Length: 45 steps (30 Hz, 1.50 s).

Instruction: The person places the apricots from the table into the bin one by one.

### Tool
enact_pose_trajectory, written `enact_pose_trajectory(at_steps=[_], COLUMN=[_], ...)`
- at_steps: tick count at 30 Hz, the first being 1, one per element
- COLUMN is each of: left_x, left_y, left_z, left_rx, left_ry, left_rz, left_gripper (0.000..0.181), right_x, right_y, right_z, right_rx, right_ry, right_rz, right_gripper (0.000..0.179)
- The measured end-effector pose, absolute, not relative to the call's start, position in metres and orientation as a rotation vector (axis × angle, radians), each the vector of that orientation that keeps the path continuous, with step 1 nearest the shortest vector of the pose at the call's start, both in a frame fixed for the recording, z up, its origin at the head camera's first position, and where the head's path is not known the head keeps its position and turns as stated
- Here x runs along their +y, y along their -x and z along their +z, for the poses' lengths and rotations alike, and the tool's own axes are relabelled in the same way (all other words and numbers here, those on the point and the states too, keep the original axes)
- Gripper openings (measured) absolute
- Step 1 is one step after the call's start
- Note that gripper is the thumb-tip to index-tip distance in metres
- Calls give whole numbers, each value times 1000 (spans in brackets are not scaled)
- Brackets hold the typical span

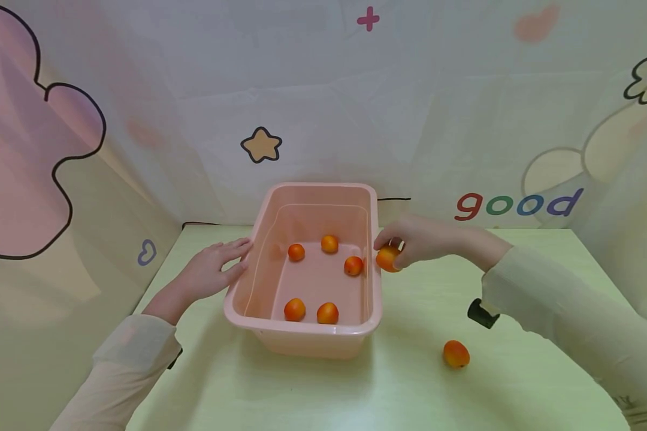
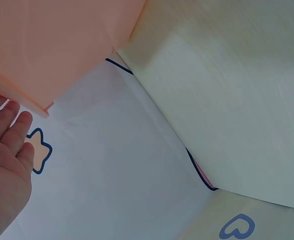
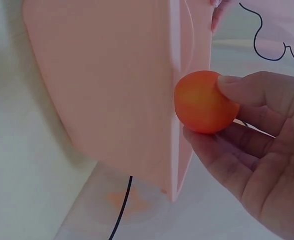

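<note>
A pink plastic basin [image 1: 307, 344] stands on the table, with several small orange-red apricot-like fruits [image 1: 327, 313] lying on its floor. My left hand [image 1: 211, 272] rests its fairly straight fingers on the basin's left rim; in the left wrist view those fingers [image 2: 14, 127] touch the rim from outside. Just beside the right rim, my right hand [image 1: 423, 240] pinches another apricot-like fruit [image 1: 387, 259] between thumb and fingers. The right wrist view shows this held fruit [image 3: 204, 102] close against the rim; whether they touch, I cannot tell. One more such fruit [image 1: 456, 354] lies on the table at the right.
The pale green table [image 1: 313, 398] meets a printed cloth backdrop [image 1: 329, 131] behind the basin. A dark band piece [image 1: 483, 313] shows below the right sleeve [image 1: 550, 299]. The left sleeve [image 1: 129, 359] lies over the table's left edge.
</note>
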<state>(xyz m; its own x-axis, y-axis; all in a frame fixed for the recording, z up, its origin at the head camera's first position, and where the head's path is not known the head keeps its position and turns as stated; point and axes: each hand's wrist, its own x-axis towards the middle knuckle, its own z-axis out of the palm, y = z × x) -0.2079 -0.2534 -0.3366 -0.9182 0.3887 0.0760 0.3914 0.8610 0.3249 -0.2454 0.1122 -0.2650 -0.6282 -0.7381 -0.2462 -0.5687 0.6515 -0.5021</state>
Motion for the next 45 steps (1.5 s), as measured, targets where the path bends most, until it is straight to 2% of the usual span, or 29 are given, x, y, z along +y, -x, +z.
enact_pose_trajectory(at_steps=[9,22,31,40,45], left_x=[-255,-256,-256,-256,-255], left_y=[208,207,208,209,208], left_z=[-338,-337,-338,-338,-336], left_rx=[-3024,-3032,-3027,-3020,-3026], left_ry=[627,613,614,626,618], left_rz=[-531,-548,-550,-531,-536], left_gripper=[48,47,48,47,47], right_x=[81,38,8,-4,-11], right_y=[258,270,272,257,260], right_z=[-254,-252,-257,-252,-260], right_rx=[2447,2435,2521,2468,2462], right_ry=[1098,940,911,400,449], right_rz=[-414,-342,-259,-595,-565], right_gripper=[19,29,16,27,22])
